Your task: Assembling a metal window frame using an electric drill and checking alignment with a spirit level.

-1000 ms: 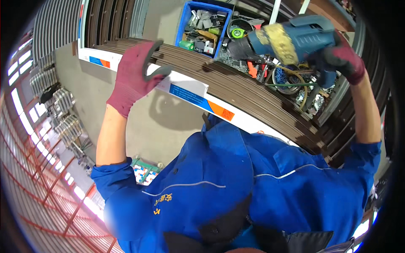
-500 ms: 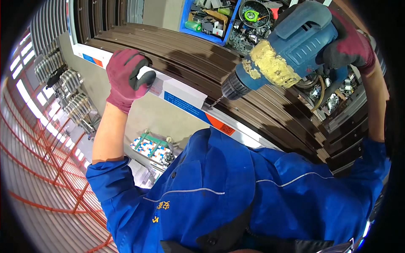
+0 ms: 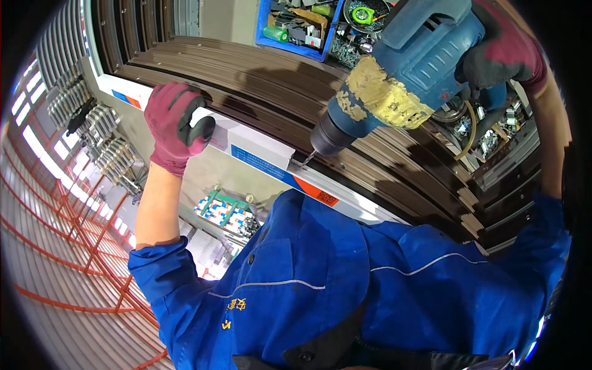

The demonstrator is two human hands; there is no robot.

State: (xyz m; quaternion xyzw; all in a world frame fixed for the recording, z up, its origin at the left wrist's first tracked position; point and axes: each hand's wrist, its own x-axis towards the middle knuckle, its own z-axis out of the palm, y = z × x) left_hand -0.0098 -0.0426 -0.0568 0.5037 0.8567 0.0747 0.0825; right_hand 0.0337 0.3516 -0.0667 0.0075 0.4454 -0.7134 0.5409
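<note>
My right hand [image 3: 509, 61], in a maroon and dark grey glove, is closed round the handle of a blue power drill [image 3: 431, 52] with torn yellow tape on its body. The thin drill bit [image 3: 309, 157] slants down to the white-edged profile, just beside the end of a short pale metal strip [image 3: 259, 140]. Whether its tip is in the metal I cannot tell. My gloved left hand [image 3: 176, 126] is closed over the strip and the white edge of the long profile [image 3: 364, 205], thumb on top. Blue and orange printed film covers part of that edge.
Brown ribbed profiles [image 3: 216, 58] lie beyond the white edge. Farther off are a blue bin [image 3: 290, 46] of small parts and a round bowl [image 3: 377, 24] holding screws and a green tape measure [image 3: 362, 15]. Stacked profiles [image 3: 228, 216] stand below on the left, near red railings [image 3: 92, 246].
The drill has shifted slightly left and its chuck now points more steeply down. The bit stays by the strip's end. My left hand keeps its grip; the whole view has shifted a little.
</note>
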